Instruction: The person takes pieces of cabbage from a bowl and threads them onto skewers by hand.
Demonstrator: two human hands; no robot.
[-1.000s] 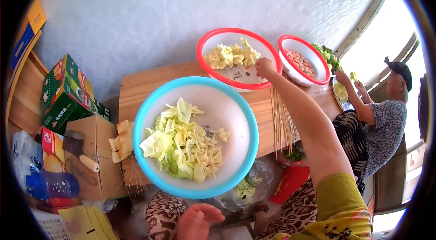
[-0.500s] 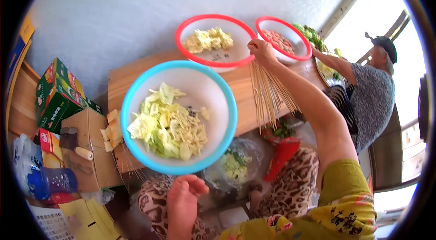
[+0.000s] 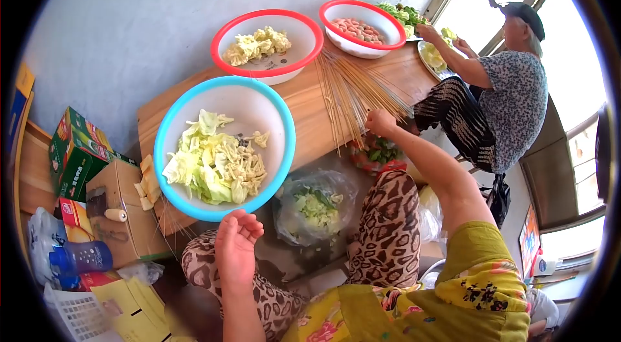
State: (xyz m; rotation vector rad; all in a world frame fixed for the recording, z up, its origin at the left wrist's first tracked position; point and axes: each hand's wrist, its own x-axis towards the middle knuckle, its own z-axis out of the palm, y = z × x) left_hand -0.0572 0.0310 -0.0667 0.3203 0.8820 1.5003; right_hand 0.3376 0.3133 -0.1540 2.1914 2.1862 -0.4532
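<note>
My left hand [image 3: 237,246] is raised palm up below the blue-rimmed basin [image 3: 284,106], open with slightly bent fingers and nothing in it. Torn cabbage leaves [image 3: 210,164] and pale, wrinkled strips lie in that basin. At the near ends of a fanned-out bunch of thin wooden skewers [image 3: 346,93] is my right hand [image 3: 381,123], its fingers closed. Whether it grips a skewer is hidden. The skewers rest on the wooden table [image 3: 294,99], some ends jutting over its edge.
Behind stand two red-rimmed basins, one [image 3: 309,51] with pale yellow pieces, one [image 3: 396,44] with pinkish pieces. A co-worker [image 3: 511,93] sits at the right by greens [image 3: 406,15]. Below the table is a plastic bag of chopped greens [image 3: 317,209]. Boxes [image 3: 81,151] crowd the left.
My right hand has moved from the skewers' far ends to their near ends. My view has shifted, and the co-worker's two hands now show by the greens. My left hand stays open.
</note>
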